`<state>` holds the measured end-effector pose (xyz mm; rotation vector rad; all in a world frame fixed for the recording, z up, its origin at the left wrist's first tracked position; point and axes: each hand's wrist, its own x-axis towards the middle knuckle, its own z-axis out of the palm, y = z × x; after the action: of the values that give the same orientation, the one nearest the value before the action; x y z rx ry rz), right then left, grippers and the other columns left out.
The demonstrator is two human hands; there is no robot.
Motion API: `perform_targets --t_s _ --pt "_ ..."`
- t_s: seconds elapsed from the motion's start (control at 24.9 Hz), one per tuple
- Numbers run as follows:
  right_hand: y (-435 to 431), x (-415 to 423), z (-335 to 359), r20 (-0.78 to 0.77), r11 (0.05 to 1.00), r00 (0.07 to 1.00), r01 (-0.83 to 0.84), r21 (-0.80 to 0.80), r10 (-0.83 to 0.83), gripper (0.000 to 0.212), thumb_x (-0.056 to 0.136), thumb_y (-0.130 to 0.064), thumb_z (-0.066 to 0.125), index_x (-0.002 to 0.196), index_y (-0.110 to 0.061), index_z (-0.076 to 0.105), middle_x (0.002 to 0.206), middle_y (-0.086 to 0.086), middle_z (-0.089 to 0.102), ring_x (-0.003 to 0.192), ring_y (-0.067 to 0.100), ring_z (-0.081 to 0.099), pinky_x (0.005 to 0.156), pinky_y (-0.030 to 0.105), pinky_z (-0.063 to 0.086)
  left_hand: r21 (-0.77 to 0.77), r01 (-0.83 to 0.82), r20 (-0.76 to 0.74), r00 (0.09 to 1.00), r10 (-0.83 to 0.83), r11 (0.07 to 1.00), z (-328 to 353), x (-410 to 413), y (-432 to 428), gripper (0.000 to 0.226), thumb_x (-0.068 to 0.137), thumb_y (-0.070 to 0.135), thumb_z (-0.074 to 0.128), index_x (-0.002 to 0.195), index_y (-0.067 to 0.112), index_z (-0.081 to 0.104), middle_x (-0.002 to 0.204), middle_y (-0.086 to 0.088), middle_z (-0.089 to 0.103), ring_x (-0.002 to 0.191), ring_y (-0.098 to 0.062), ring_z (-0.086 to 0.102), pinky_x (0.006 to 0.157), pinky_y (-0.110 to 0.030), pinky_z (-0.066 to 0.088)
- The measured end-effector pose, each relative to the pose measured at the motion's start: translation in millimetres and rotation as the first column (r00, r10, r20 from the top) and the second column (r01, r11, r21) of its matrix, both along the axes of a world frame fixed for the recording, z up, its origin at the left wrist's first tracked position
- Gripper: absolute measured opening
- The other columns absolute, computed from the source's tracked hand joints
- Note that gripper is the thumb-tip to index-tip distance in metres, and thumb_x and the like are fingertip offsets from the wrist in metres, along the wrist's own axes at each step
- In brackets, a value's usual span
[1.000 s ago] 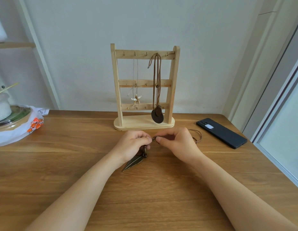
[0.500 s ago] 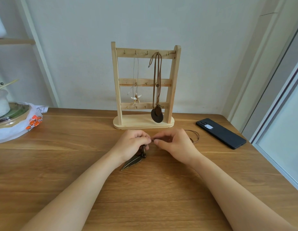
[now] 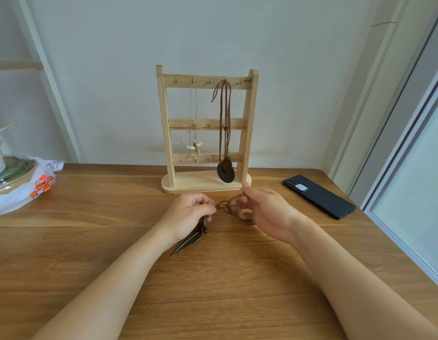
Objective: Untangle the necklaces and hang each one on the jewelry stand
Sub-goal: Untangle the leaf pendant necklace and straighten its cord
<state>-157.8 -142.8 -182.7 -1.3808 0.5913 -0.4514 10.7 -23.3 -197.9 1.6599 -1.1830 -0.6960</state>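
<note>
**Last cord in hand: tangle liable to tighten**

Just in front of the stand [image 3: 164, 119], low over the table [image 3: 90, 241]: the cord [image 3: 227, 206], twisted into crossed loops between the two hands.

- **Left hand** [image 3: 188, 214], front-left of the stand base: fingers [image 3: 203, 201] curled, pinching the cord at the tangle, directly above the leaf [image 3: 188, 242]. Leaf flat on the table, farther from the stand, tip pointing away from it.
- **Right hand** [image 3: 264, 212], front-right of the base: fingers [image 3: 245, 213] loosely curled, loops of cord caught round them, thumb out toward the base.
- **Already hung from the stand's top rail:** starfish necklace [image 3: 194, 147] left of centre, disc necklace [image 3: 225, 171] right of centre. Free hooks at both ends of the rail and between the two.

Probable failures from here, as judged:

- **Pulling the hands apart without first tracing the crossings:** liable to draw the loops into a hard knot instead of opening them.
- **Loops round the right fingers:** liable to snag on withdrawal and put a fresh twist into the cord.
- **Lifting with the leaf unsupported:** likely to set the weight swinging, re-crossing the strands or striking the disc necklace, which hangs close behind the right hand.
- **Reaching for a hook with slack trailing:** liable to catch the hung necklaces or rock the stand, seemingly light.
- **Phone** [image 3: 318, 196], right of the stand and well apart from the cord: probably out of harm's way.
</note>
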Motion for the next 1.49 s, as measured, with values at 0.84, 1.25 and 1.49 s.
perform_targets --t_s 0.84,1.25,1.49 --pt "-13 -16 1 0.229 0.526 0.721 0.651 -0.547 -0.654 0.02 0.084 -0.02 0.073 0.103 -0.024 0.067 0.102 -0.007 0.064 0.096 0.009 0.059 0.084 0.026 0.05 -0.079 -0.031 0.04 0.999 0.034 0.996 -7 6 -4 0.012 0.096 0.018 0.066 0.094 0.024 0.076 0.097 0.014 0.075 0.094 0.001 0.066 0.079 -0.01 0.044" --pt "6 4 -16 0.058 0.606 0.965 0.208 -0.767 -0.258 0.006 0.094 -0.02 0.069 0.092 -0.023 0.075 0.081 -0.007 0.07 0.077 0.006 0.061 0.069 0.017 0.046 -0.056 0.045 0.044 0.998 -0.043 0.997 -7 8 -5 0.025 0.1 0.025 0.058 0.079 0.016 0.069 0.077 0.005 0.063 0.081 -0.008 0.059 0.084 -0.028 0.045" --pt "13 4 -16 -0.033 0.605 0.992 0.048 -0.795 -0.123 0.023 0.088 -0.018 0.076 0.108 -0.028 0.073 0.095 -0.012 0.07 0.089 0.006 0.062 0.072 0.016 0.05 -0.046 0.027 0.016 1.0 -0.026 0.999 -5 8 -3 0.03 0.1 0.023 0.058 0.08 0.003 0.068 0.071 0.002 0.059 0.077 -0.012 0.057 0.087 -0.033 0.044"
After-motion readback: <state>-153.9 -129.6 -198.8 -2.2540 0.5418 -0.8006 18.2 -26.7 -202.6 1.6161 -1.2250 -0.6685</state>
